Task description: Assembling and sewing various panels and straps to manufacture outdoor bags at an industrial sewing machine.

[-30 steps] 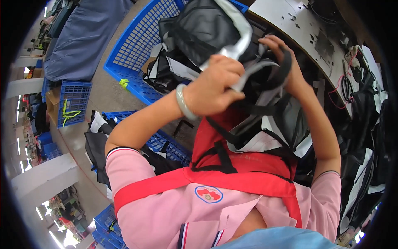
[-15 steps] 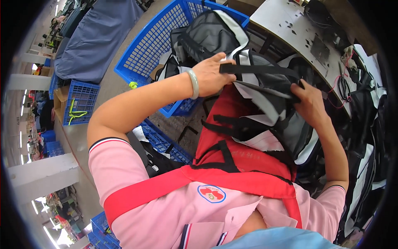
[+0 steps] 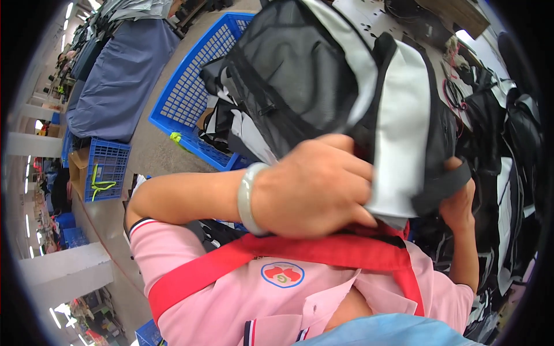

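A grey and black backpack (image 3: 306, 75) with white inner panels is raised close in front of me. My left hand (image 3: 314, 187), with a pale bangle at the wrist, is closed at the backpack's near side, beside a broad white panel (image 3: 401, 115). Its fingertips are partly hidden and slightly blurred. At the bag's right edge, my right hand (image 3: 459, 199) is closed round a wide black strap (image 3: 441, 187). A red apron (image 3: 329, 251) covers my chest, and the bag hides most of its lower part.
Behind the backpack stands a blue plastic basket (image 3: 196, 75) with more bag pieces in it. Dark and white bag pieces (image 3: 505, 213) are heaped on the right. A smaller blue crate (image 3: 109, 167) and a grey cloth-covered stack (image 3: 124, 81) stand to the left.
The backpack has come up and nearer, now covering much of the basket and worktable. My left hand has moved down and toward my chest; my right hand has shifted slightly right and down.
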Motion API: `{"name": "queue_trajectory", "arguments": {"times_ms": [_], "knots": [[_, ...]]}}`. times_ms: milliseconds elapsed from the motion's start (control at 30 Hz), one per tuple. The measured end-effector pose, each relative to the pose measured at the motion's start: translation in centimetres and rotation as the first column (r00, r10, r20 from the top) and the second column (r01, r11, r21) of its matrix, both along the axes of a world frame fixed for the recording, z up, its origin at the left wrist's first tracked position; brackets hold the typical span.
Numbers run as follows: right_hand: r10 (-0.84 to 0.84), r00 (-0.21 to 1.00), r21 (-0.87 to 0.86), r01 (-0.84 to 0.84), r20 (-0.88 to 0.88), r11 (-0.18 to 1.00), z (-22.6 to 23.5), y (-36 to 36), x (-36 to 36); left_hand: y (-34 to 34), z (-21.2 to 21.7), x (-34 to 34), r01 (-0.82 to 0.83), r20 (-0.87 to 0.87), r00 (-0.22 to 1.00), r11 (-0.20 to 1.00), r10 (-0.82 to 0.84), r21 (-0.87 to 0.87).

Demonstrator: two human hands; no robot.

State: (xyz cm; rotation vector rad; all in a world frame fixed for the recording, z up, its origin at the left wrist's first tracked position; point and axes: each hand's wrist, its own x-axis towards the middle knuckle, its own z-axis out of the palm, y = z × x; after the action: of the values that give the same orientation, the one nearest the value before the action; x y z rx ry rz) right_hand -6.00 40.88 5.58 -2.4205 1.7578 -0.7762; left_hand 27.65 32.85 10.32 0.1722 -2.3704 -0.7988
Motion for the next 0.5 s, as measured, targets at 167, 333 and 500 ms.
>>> {"name": "queue_trajectory", "arguments": {"times_ms": [167, 333, 500], "knots": [[0.18, 0.983, 0.42, -0.149, -0.035, 0.895, 13.9, 2.5, -1.4, 5.3, 3.2, -7.9, 0.228, -0.224, 0.947, 0.973, -0.231, -0.039], [0.544, 0.774, -0.555, -0.311, 0.323, 0.772, 14.1, 3.7, 0.0, 10.3, 3.8, -13.8, 0.369, -0.247, 0.875, 0.904, -0.416, -0.215], [0.527, 0.792, 0.056, -0.568, 0.307, 0.821, 11.4, -1.7, 2.9, 6.8, 2.5, -13.1, 0.237, -0.272, 0.933, 0.971, -0.236, -0.029]]}}
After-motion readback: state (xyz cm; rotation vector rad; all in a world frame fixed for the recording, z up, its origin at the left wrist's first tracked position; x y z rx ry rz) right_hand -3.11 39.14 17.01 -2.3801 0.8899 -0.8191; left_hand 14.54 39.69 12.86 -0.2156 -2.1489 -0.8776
